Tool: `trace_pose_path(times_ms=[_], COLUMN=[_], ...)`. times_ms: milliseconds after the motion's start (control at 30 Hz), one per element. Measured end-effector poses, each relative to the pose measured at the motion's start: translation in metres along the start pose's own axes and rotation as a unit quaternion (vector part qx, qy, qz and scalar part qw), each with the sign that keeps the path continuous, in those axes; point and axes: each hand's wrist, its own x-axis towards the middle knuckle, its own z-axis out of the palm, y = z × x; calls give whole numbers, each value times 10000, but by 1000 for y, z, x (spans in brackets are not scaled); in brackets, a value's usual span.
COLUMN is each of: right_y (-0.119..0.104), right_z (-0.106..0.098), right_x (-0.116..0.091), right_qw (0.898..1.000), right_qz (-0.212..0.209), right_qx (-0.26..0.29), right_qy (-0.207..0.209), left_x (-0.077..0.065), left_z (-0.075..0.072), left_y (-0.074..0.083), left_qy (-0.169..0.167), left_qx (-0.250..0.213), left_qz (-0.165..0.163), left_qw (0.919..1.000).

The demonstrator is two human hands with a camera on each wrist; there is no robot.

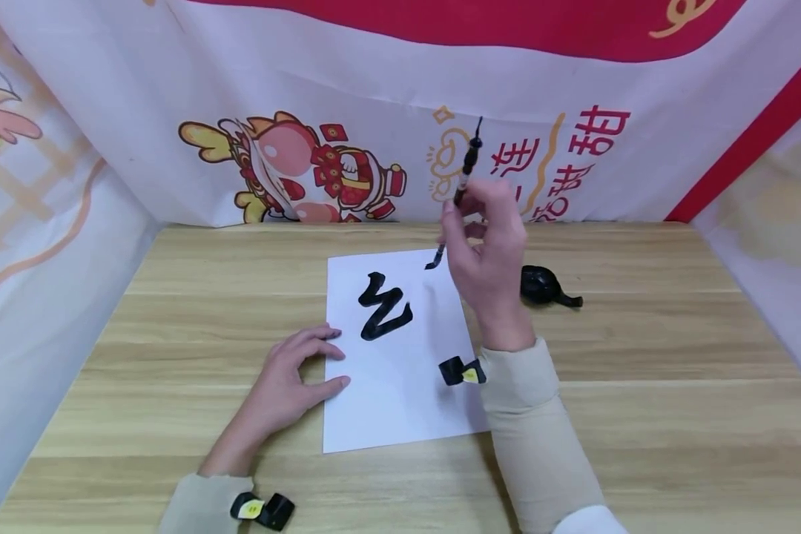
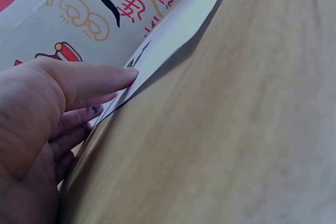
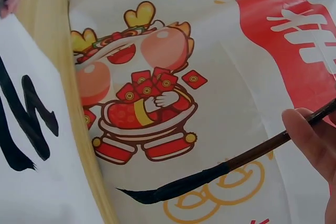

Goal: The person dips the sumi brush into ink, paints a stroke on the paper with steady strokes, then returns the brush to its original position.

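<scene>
In the head view my right hand (image 1: 490,248) pinches a dark writing brush (image 1: 470,159) between thumb and fingers. Its black, ink-wet bristles (image 3: 184,186) bend at the tip, which appears held above the upper right of a white paper sheet (image 1: 400,400). Bold black strokes (image 1: 387,308) mark the sheet's upper left. My left hand (image 1: 290,382) rests at the paper's left edge, fingertips and thumb on it, fingers spread. Dark smudges show on some fingers (image 2: 94,109) in the left wrist view.
A small black pot with a spout (image 1: 541,285) stands on the wooden table (image 1: 654,334), right of the right hand. A printed cloth (image 1: 427,96) with cartoon figures and red lettering hangs along the table's back edge. Black wrist cameras sit at both cuffs.
</scene>
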Motion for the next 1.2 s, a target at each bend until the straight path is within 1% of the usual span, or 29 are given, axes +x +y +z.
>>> trace_pose_path(times_ms=[100, 333, 633, 933, 1067, 1200], right_y=[0, -2, -2, -2, -2, -2], right_z=[-2, -3, -5, -6, -7, -8], right_x=[2, 2, 1, 0, 1, 1], right_qw=[10000, 9999, 9993, 9987, 9987, 9982], right_qz=[26, 131, 319, 450, 473, 589], right_qx=[1, -101, -186, -206, -153, 31], right_qy=[66, -37, -52, -115, -131, -121], left_x=[0, 0, 0, -1, -1, -1], left_z=[-1, -1, -1, 0, 0, -1], left_y=[1, 1, 2, 1, 1, 1], left_qy=[-3, -27, -14, 20, 19, 17], left_qx=[24, 18, 44, -29, -35, -45], left_qz=[10, -16, -28, 34, 37, 39], left_qw=[10000, 10000, 10000, 10000, 10000, 10000])
